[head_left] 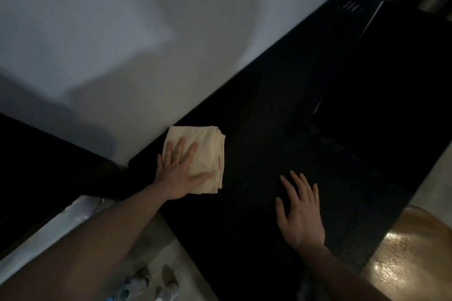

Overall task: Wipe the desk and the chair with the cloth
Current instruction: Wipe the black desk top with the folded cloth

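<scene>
A folded pale yellow cloth (205, 151) lies on the black desk (281, 110), close to the desk's left end and against the white wall. My left hand (179, 171) presses flat on the cloth's near left part, fingers spread. To the right, my right hand (299, 210) rests flat on the bare desk top with its fingers apart and nothing in it. A shiny wooden chair seat (413, 256) shows at the lower right, beside the desk's front edge.
The white wall (122, 32) runs along the desk's far edge. A small vent-like grille (351, 6) sits at the desk's far right end. Left of the desk lies a white plastic-wrapped object (61, 222). Shoes (146, 283) stand on the pale floor below.
</scene>
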`<state>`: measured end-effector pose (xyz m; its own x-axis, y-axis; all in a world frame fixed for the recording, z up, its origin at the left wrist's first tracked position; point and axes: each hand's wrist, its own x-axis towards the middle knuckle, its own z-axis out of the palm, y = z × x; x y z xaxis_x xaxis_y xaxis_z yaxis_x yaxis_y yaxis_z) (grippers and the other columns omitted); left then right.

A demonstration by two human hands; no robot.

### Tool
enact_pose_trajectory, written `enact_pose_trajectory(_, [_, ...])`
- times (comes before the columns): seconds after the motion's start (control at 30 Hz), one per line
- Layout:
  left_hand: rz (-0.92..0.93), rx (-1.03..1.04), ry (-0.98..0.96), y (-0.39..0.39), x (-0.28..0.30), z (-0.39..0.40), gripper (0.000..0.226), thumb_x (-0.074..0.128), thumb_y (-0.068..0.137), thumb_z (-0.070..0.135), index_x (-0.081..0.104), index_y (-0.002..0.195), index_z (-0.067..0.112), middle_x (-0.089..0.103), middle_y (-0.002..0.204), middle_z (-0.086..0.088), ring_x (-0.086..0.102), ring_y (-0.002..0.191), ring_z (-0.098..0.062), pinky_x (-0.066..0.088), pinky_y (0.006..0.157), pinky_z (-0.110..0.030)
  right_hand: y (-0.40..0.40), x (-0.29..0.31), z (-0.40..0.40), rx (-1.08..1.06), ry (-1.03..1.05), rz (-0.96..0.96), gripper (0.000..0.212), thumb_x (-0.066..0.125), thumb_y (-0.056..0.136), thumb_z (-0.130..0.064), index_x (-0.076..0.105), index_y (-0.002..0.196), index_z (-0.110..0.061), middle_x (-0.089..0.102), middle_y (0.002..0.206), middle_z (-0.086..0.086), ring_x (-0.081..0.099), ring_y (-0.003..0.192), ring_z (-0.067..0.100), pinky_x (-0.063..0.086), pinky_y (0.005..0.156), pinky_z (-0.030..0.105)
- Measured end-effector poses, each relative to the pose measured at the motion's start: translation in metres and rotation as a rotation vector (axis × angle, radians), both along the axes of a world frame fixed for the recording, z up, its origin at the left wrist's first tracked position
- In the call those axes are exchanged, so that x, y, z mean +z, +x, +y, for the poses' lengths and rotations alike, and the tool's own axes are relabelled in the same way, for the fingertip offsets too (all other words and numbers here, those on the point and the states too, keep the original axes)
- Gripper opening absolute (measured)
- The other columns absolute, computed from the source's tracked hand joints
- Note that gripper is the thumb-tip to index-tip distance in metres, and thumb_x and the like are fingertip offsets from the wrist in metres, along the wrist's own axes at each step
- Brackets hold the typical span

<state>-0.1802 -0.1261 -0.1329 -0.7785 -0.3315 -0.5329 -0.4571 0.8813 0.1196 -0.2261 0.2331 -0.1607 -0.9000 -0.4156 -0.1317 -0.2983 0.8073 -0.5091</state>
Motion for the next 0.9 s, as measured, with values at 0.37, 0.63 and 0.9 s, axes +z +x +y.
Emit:
enact_pose_trajectory(0.37, [-0.143, 0.081, 0.185, 0.085, 0.014, 0.121, 0.127, 0.037, 0.069, 0.102, -0.049, 0.142, 0.044, -0.063, 0.148, 0.000, -0.055, 0.137, -0.036, -0.021, 0.118, -0.066, 0.053, 0.047, 0.007, -0.011, -0.231, -0.216, 0.062, 0.055, 0.106, -0.023, 0.033, 0.163, -0.033, 0.020, 0.172, -0.013, 0.015, 0.160, 0.010, 0.025, 0.129, 0.057])
enact_pose_trajectory(0.63, [0.150, 0.120, 0.315, 0.120, 0.038, 0.108, 0.108, 0.036, 0.075, 0.067, -0.008, 0.165, 0.029, -0.020, 0.172, 0.005, -0.017, 0.160, -0.025, 0.005, 0.130, -0.045, 0.112, 0.058, -0.030, 0.291, -0.097, -0.217, 0.076, 0.047, 0.106, -0.033, 0.004, 0.168, -0.043, -0.010, 0.176, -0.013, -0.018, 0.161, 0.009, -0.001, 0.133, 0.049])
enact_pose_trajectory(0.9, [0.055, 0.186, 0.197, 0.154, 0.001, 0.046, 0.106, 0.062, 0.096, 0.046, -0.013, 0.166, 0.016, -0.032, 0.169, 0.000, -0.011, 0.161, -0.032, 0.012, 0.130, -0.045, 0.096, 0.049, -0.138, 0.373, 0.272, -0.271, 0.089, 0.043, 0.098, -0.074, -0.012, 0.164, -0.048, -0.045, 0.164, 0.005, -0.045, 0.147, 0.045, -0.021, 0.120, 0.069])
